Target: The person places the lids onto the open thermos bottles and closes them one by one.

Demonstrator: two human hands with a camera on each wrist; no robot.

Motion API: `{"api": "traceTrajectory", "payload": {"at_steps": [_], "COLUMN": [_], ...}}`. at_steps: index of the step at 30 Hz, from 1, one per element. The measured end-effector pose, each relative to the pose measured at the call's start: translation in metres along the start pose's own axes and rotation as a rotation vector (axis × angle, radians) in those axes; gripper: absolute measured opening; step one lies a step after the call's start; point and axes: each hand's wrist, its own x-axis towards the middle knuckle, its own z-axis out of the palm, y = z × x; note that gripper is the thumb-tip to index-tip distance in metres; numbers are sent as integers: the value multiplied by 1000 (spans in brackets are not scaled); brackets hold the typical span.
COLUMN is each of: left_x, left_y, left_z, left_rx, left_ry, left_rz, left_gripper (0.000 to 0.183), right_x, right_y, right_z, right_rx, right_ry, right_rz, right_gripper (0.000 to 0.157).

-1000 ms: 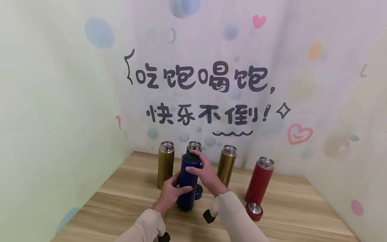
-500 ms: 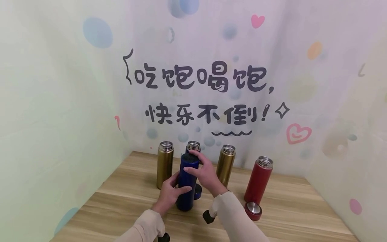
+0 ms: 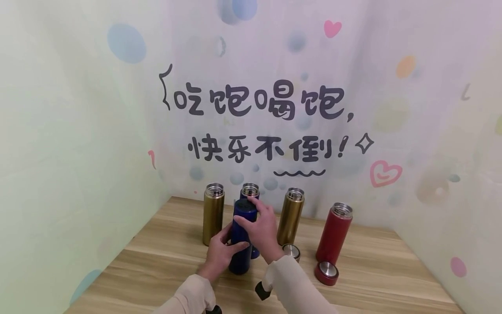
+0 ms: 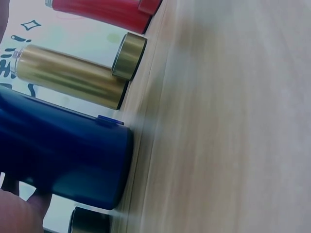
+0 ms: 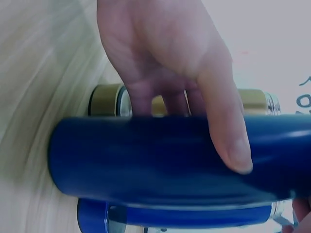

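Note:
A dark blue vacuum flask with a dark flat top stands roughly upright at the middle of the table. My left hand grips its body from the left, thumb across the near side; the right wrist view shows this left hand with its thumb over the flask. My right hand holds the flask's upper end, thumb in front and fingers round the far side. Whether the base touches the table cannot be told. Behind it a second blue flask, uncapped, is mostly hidden.
Uncapped gold flasks stand left and right at the back. A red uncapped flask is farther right, its lid before it. A gold lid and a blue lid lie nearby. A printed curtain surrounds the table.
My right hand has turned and shifted slightly left at the flask's top, bringing the gold lid behind its wrist into view. My left hand and the flask stay nearly in place.

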Motion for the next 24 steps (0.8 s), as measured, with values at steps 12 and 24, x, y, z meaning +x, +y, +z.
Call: {"api": "traceTrajectory", "payload": {"at_steps": [12,24], "left_x": [12,13], "left_y": [-36,-35], "left_z": [2,0], "left_rx": [16,-17], "left_ry": [61,16], "left_rz": [-17,6], "left_gripper": [77,73], "right_x": [-10,11], "right_y": [-6,8], "right_z": [12,-17], "right_rx": [-110,373], "right_ry": [141,-360], "right_rz": [-8,13], "right_gripper": [67,63]}}
